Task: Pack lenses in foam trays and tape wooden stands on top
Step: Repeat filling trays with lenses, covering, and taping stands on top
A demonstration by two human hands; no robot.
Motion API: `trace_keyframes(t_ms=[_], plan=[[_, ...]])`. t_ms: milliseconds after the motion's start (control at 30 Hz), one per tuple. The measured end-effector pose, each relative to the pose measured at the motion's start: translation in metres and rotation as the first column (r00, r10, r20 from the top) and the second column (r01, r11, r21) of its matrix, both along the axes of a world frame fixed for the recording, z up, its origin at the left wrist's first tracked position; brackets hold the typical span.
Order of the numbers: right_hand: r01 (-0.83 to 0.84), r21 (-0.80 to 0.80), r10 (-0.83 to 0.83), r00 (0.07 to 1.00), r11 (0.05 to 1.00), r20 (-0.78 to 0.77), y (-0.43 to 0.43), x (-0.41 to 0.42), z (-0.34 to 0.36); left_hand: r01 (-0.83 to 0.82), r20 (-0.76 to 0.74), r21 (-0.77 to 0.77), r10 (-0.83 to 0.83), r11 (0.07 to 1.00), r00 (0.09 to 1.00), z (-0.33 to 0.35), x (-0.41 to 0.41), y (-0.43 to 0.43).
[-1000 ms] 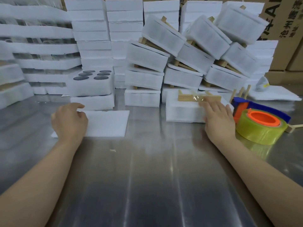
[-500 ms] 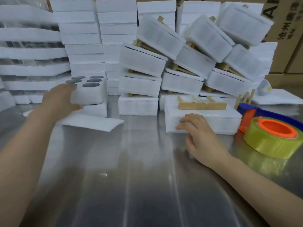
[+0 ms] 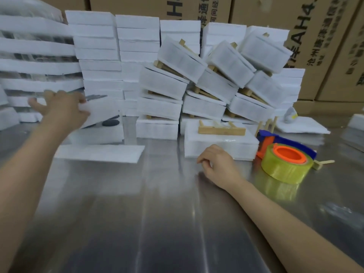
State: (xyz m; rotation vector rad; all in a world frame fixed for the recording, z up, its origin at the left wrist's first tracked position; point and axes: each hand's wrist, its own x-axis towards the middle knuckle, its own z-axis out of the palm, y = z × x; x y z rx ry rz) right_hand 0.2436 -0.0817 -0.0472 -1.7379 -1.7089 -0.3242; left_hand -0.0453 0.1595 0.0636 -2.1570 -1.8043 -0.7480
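Note:
My left hand (image 3: 61, 109) grips a white foam tray (image 3: 100, 111) with dark round lenses in it and holds it tilted above a second foam tray (image 3: 102, 134); one dark lens (image 3: 110, 123) shows under the lifted edge. A flat foam sheet (image 3: 100, 153) lies in front of them. My right hand (image 3: 218, 166) rests on the steel table with loosely curled fingers and holds nothing. Just behind it sits a closed foam pack (image 3: 220, 144) with a wooden stand (image 3: 221, 130) on top.
A yellow tape roll on an orange and blue dispenser (image 3: 285, 164) lies right of my right hand. Finished packs with stands (image 3: 197, 81) are piled at the back, plain foam trays (image 3: 98, 56) stacked at left. Cardboard boxes (image 3: 315, 36) stand behind.
My left hand left the flat sheet, reached to the lens tray and has tipped it up. My right hand came off the pack's stand and dropped to the table.

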Motion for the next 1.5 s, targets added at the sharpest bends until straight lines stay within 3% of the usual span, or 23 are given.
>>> trace_keyframes(t_ms=[133, 233, 300, 367, 400, 433, 467, 500, 533, 567, 600, 633, 667, 733, 800, 900, 1000, 1133, 1200, 1300, 1367, 1433, 1500], plan=[[0.031, 0.074, -0.026, 0.997, 0.997, -0.067, -0.01, -0.004, 0.002, 0.132, -0.009, 0.246, -0.134, 0.96, 0.991, 0.008, 0.006, -0.078], [0.049, 0.136, 0.005, 0.929, 0.989, -0.369, -0.019, -0.008, 0.002, 0.318, -0.019, 0.379, -0.336, 0.869, 0.942, -0.011, 0.017, -0.144], [0.033, 0.167, 0.095, 0.706, 0.985, -0.702, -0.026, -0.01, 0.004, 0.543, -0.102, 0.412, -0.555, 0.732, 0.826, -0.032, 0.024, -0.183], [-0.022, 0.125, 0.123, 0.417, 0.992, -0.901, -0.03, -0.012, 0.011, 0.799, -0.341, 0.334, -0.726, 0.501, 0.598, -0.053, 0.027, -0.206], [-0.066, 0.065, 0.085, 0.36, 0.996, -0.929, -0.031, -0.013, 0.014, 0.886, -0.383, 0.267, -0.802, 0.379, 0.459, -0.059, 0.026, -0.206], [-0.116, -0.008, 0.036, 0.377, 0.993, -0.926, -0.032, -0.014, 0.016, 0.936, -0.295, 0.216, -0.895, 0.279, 0.335, -0.061, 0.024, -0.2], [-0.151, -0.073, 0.0, 0.434, 0.986, -0.901, -0.031, -0.015, 0.016, 0.956, -0.048, 0.207, -0.974, 0.208, 0.223, -0.062, 0.022, -0.192], [-0.173, -0.115, -0.017, 0.486, 0.978, -0.874, -0.029, -0.016, 0.016, 0.946, 0.295, 0.252, -0.947, 0.204, 0.126, -0.06, 0.018, -0.182], [-0.194, -0.141, -0.022, 0.514, 0.971, -0.858, -0.028, -0.019, 0.016, 0.895, 0.565, 0.334, -0.823, 0.297, 0.062, -0.06, 0.014, -0.169], [-0.219, -0.16, -0.025, 0.516, 0.963, -0.856, -0.027, -0.023, 0.015, 0.816, 0.708, 0.364, -0.703, 0.449, 0.072, -0.063, 0.01, -0.154], [-0.238, -0.173, -0.026, 0.52, 0.956, -0.854, -0.026, -0.026, 0.012, 0.739, 0.745, 0.315, -0.638, 0.595, 0.196, -0.069, 0.004, -0.137], [-0.248, -0.186, -0.02, 0.55, 0.951, -0.835, -0.025, -0.031, 0.009, 0.68, 0.7, 0.203, -0.59, 0.705, 0.403, -0.077, -0.004, -0.121], [-0.249, -0.207, -0.016, 0.603, 0.946, -0.798, -0.023, -0.036, 0.007, 0.666, 0.56, 0.041, -0.569, 0.745, 0.602, -0.086, -0.014, -0.106], [-0.26, -0.233, -0.005, 0.658, 0.937, -0.753, -0.019, -0.043, 0.007, 0.686, 0.262, -0.299, -0.634, 0.664, 0.728, -0.104, -0.029, -0.088], [-0.253, -0.287, -0.045, 0.674, 0.924, -0.737, -0.018, -0.044, 0.017, 0.7, 0.212, -0.401, -0.683, 0.592, 0.699, -0.11, -0.032, -0.081], [-0.233, -0.439, -0.13, 0.745, 0.868, -0.654, -0.031, -0.042, 0.036, 0.727, 0.294, -0.285, -0.665, 0.625, 0.687, -0.109, -0.027, -0.078], [-0.31, -0.572, -0.172, 0.752, 0.76, -0.636, -0.049, -0.036, 0.049, 0.711, 0.214, -0.218, -0.678, 0.668, 0.703, -0.108, -0.027, -0.073], [-0.32, -0.614, -0.191, 0.761, 0.721, -0.62, -0.063, -0.022, 0.063, 0.628, -0.085, 0.05, -0.623, 0.777, 0.778, -0.103, -0.026, -0.073], [-0.325, -0.613, -0.17, 0.773, 0.72, -0.611, -0.065, -0.019, 0.067, 0.53, -0.105, 0.214, -0.52, 0.82, 0.848, -0.096, -0.026, -0.075], [-0.356, -0.637, -0.15, 0.786, 0.684, -0.599, -0.066, -0.023, 0.068, 0.346, 0.005, 0.425, -0.385, 0.836, 0.923, -0.087, -0.038, -0.068], [-0.357, -0.65, -0.153, 0.791, 0.671, -0.593, -0.066, -0.028, 0.066, 0.179, 0.252, 0.446, -0.314, 0.877, 0.915, -0.084, -0.05, -0.06], [-0.335, -0.639, -0.159, 0.793, 0.692, -0.588, -0.064, -0.031, 0.062, 0.125, 0.521, 0.441, -0.366, 0.889, 0.771, -0.081, -0.056, -0.061], [-0.221, -0.599, -0.159, 0.843, 0.77, -0.515, -0.059, -0.037, 0.056, 0.162, 0.616, 0.52, -0.499, 0.839, 0.61, -0.075, -0.049, -0.075]])
